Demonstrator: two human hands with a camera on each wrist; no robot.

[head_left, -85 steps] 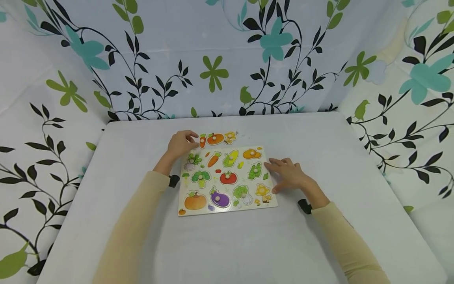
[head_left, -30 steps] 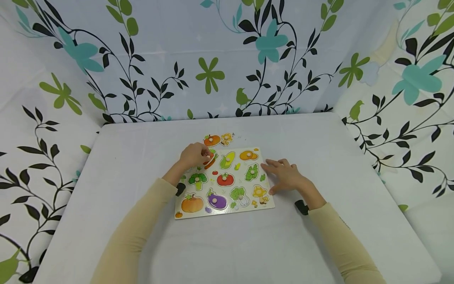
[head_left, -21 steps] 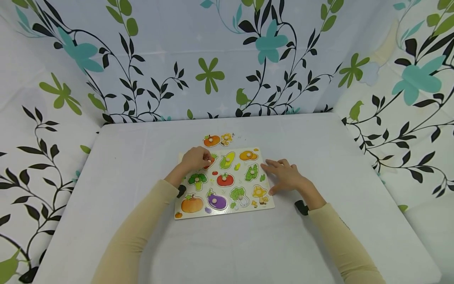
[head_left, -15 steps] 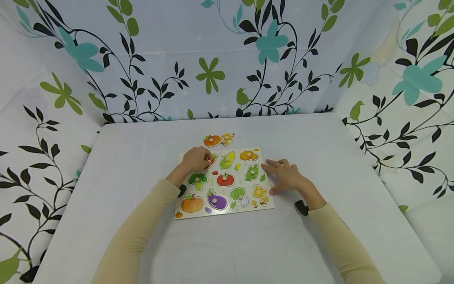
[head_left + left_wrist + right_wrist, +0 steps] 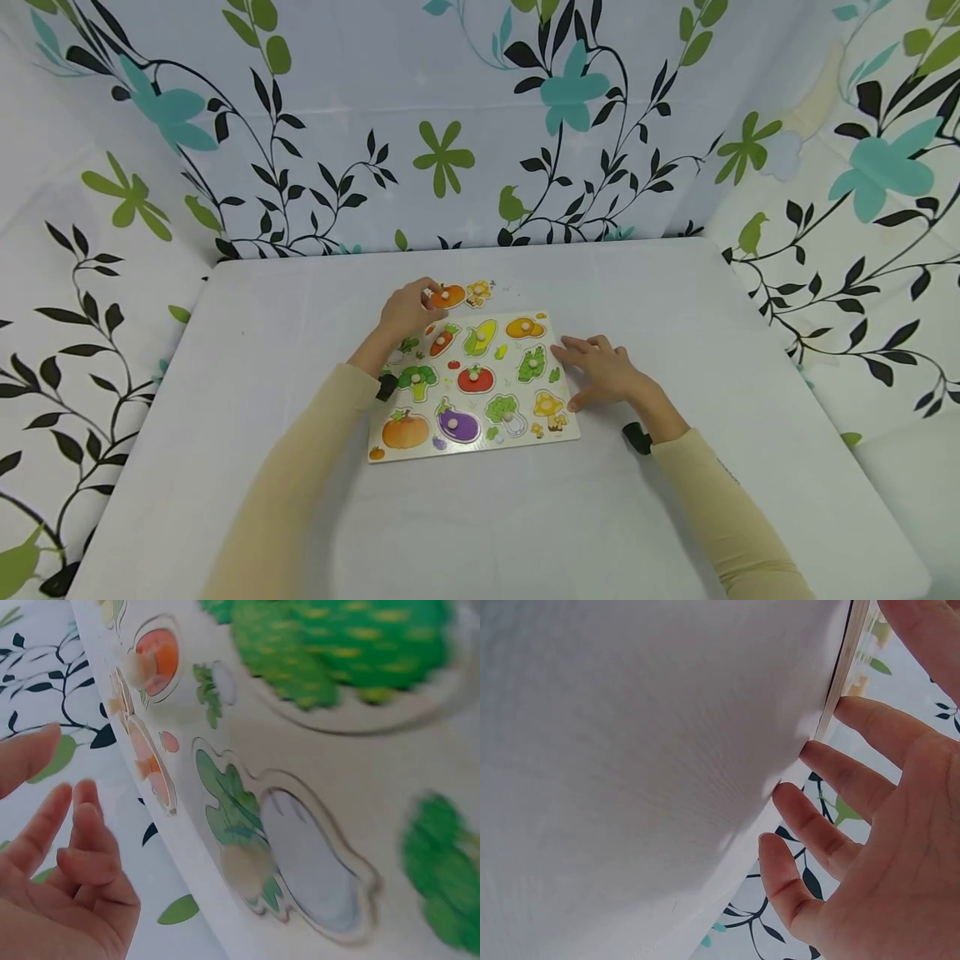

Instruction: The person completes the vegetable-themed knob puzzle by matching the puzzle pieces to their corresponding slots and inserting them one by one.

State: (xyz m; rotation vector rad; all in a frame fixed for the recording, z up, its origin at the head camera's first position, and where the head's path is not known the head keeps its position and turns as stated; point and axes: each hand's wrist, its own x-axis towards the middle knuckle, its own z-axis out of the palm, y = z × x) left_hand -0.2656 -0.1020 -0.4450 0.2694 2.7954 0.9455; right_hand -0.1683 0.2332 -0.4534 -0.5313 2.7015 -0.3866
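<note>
A wooden knob puzzle board (image 5: 480, 421) with vegetable pictures lies on the white table. My left hand (image 5: 407, 315) reaches over its far left corner, fingertips at a loose orange pumpkin piece (image 5: 448, 296) just beyond the board. The left wrist view shows the thumb and fingers (image 5: 86, 817) apart, gripping nothing. A knobbed carrot piece (image 5: 443, 341) sits in the board's top row. My right hand (image 5: 603, 369) has its fingers spread, with fingertips touching the board's right edge (image 5: 840, 671). Next to the pumpkin piece lies a loose yellow mushroom piece (image 5: 478, 292).
On the board are a corn (image 5: 480, 337), a tomato (image 5: 476, 379), an eggplant (image 5: 458, 422), a broccoli (image 5: 417, 381) and several other vegetables. A pumpkin picture (image 5: 405, 431) and a mushroom picture (image 5: 550, 406) show no knob. A patterned curtain (image 5: 322, 125) borders the table (image 5: 480, 533).
My left hand carried the carrot piece from beyond the board onto its top row, let go of it, then moved back up to the pumpkin piece. The right hand has stayed at the edge.
</note>
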